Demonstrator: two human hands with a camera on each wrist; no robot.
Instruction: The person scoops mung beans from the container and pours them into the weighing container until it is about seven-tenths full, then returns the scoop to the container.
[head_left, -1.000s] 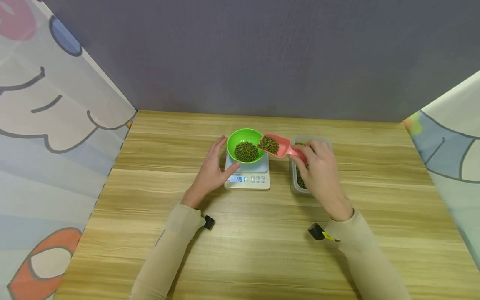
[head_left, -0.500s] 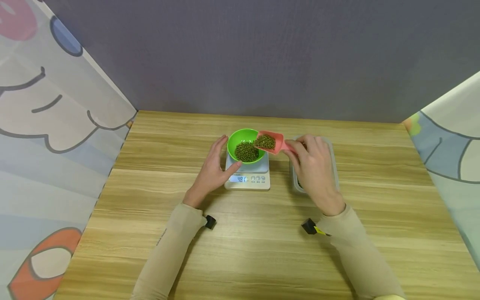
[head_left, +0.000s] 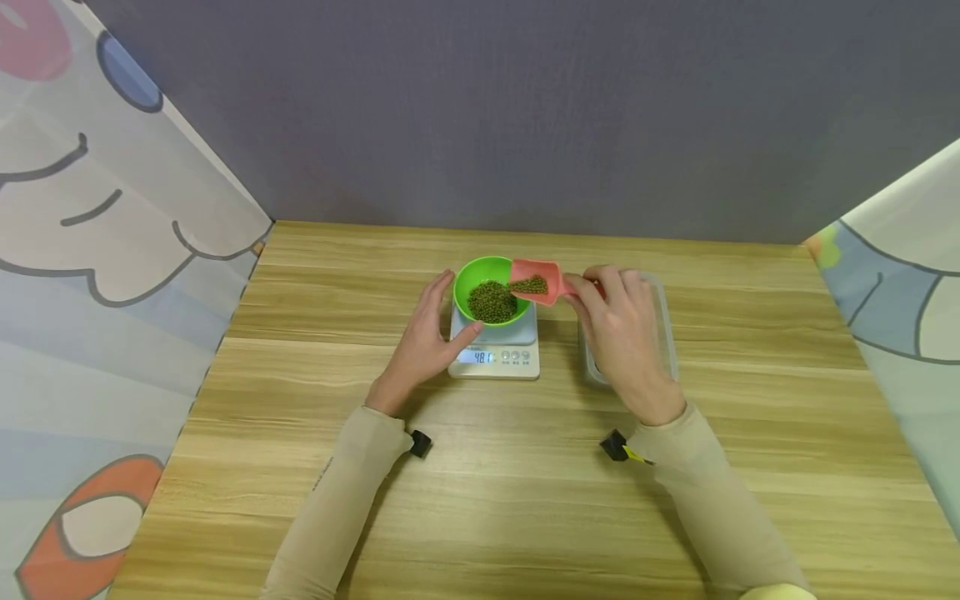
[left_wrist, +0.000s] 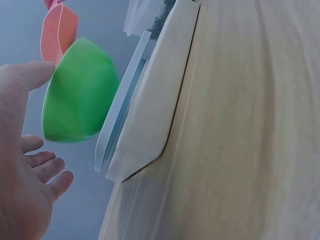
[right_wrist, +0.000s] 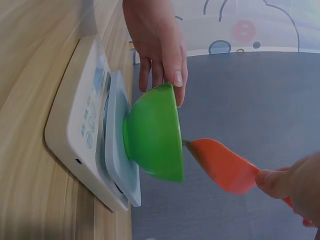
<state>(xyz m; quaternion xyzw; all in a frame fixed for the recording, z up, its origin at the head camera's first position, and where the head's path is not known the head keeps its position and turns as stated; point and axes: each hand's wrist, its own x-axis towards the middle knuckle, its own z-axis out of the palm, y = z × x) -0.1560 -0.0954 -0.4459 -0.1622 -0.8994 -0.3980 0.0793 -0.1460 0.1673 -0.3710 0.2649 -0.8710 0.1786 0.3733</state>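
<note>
In the head view a green bowl (head_left: pixel 472 273) holding mung beans (head_left: pixel 491 302) stands on a kitchen scale (head_left: pixel 487 369) whose display appears to read 48.1. My right hand (head_left: pixel 624 333) pinches the handle of a pink scoop (head_left: pixel 550 268), tilted over the bowl's right rim. Beans slide off the scoop's lip, and a smaller heap stays inside it. My left hand (head_left: pixel 423 337) lies along the bowl's left side, fingers extended, thumb at the rim. In the left wrist view that thumb touches the green bowl (left_wrist: pixel 80 95), while the other fingers stand apart from it.
A clear plastic container (head_left: pixel 666 333) stands to the scale's right, partly hidden under my right hand. The wooden table (head_left: pixel 510 483) ends at a grey panel (head_left: pixel 525 125) behind. Cartoon-printed sheets (head_left: pixel 112 333) border the sides.
My right hand has moved left, bringing the scoop over the bowl's rim and tipping it. The heap in the scoop has shrunk as beans pour into the bowl. My left hand stays put.
</note>
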